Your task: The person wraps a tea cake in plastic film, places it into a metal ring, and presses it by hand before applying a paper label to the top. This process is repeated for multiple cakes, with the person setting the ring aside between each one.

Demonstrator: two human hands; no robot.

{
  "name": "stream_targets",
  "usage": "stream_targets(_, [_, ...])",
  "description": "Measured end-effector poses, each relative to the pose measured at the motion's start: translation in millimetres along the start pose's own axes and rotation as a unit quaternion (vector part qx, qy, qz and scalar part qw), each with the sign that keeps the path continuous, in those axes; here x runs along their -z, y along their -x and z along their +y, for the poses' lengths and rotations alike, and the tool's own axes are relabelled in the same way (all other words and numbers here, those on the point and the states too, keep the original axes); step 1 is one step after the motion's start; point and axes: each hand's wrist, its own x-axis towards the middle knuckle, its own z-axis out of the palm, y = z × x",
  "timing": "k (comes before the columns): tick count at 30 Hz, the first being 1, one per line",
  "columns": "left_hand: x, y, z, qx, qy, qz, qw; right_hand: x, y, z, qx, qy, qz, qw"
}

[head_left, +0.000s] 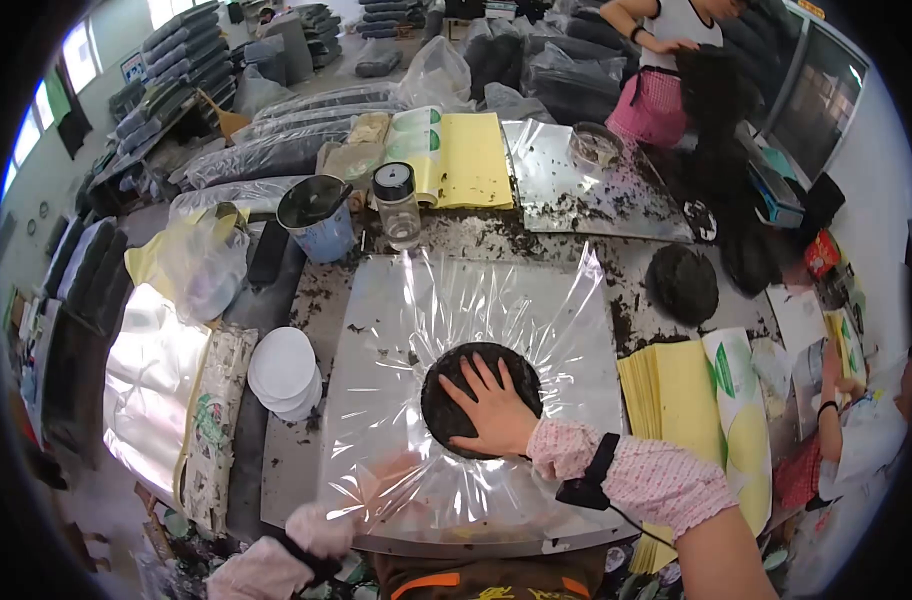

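Observation:
My right hand (495, 405) lies flat, fingers spread, on a black round pressed cake (446, 430) of what looks like dried seaweed or leaf. Beneath the cake is a sheet of clear plastic film (556, 330), wrinkled and shiny around it, over a metal board (376, 300). At the lower left my left hand (388, 478) is a faint smear by the film's near edge, and its fingers cannot be made out. A second dark round cake (682, 285) sits at the right.
White paper discs (283, 365) and a clear-film stack (154, 370) lie left. Yellow printed wrappers (671, 390) lie right. Behind stand a blue bucket (321, 230), a lidded jar (400, 215) and a metal sheet (576, 195) with dark crumbs. Co-workers (666, 60) are behind and right.

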Motion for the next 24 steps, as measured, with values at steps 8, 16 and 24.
stream_targets(8, [56, -89, -6, 0.047, -0.105, 0.432, 0.894, 56, 54, 10, -0.079, -0.159, 0.193, 0.965])
stream_targets(16, [23, -134, -21, 0.106, -0.043, 0.517, 0.849, 73, 210, 63, -0.371, -0.345, 0.07, 0.859])
stream_targets(24, [23, -138, -26, 0.149, 0.009, 0.498, 0.854, 65, 108, 45, -0.129, -0.062, 0.427, 0.893])
